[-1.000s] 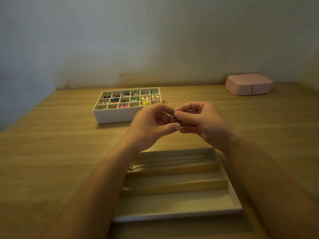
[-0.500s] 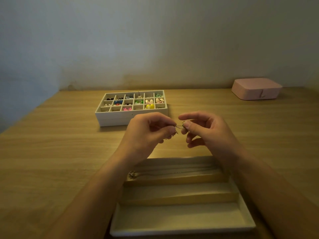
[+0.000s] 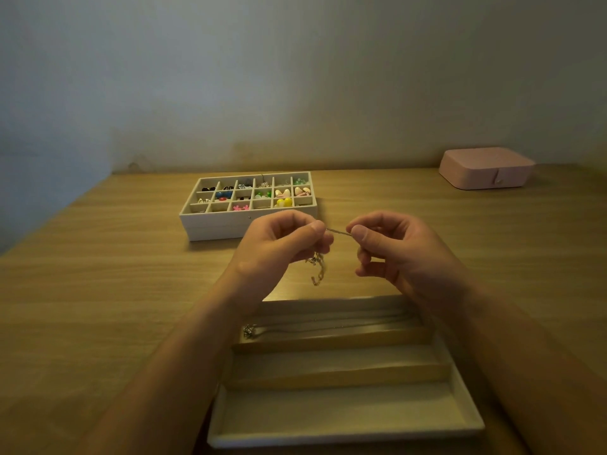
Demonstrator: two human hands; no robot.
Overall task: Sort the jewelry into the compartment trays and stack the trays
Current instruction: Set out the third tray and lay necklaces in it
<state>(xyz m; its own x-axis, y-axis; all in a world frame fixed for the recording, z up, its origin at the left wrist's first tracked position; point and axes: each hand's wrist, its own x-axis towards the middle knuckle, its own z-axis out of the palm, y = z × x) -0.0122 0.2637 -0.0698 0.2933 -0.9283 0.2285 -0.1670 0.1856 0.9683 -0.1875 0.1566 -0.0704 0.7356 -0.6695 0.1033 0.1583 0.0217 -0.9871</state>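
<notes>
Left hand (image 3: 279, 254) and right hand (image 3: 397, 254) pinch a thin chain (image 3: 321, 270) taut between them, slack dangling, above the surface (image 3: 131, 257) just beyond the long-slot tray (image 3: 345, 438); straightening seems in hand; next, it needs laying lengthwise into a free slot.

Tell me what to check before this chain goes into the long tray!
1. Both hands grip the chain: ok. The left hand and the right hand each pinch it.
2. Chain pulled out straight: not ok. One end hangs in a bunch under the left hand.
3. Long tray close by, nearer to the person than the hands: ok.
4. A free slot: ok. The middle slot looks bare; the far slot holds a necklace.
5. Clasp closed: cannot tell, too small.
</notes>
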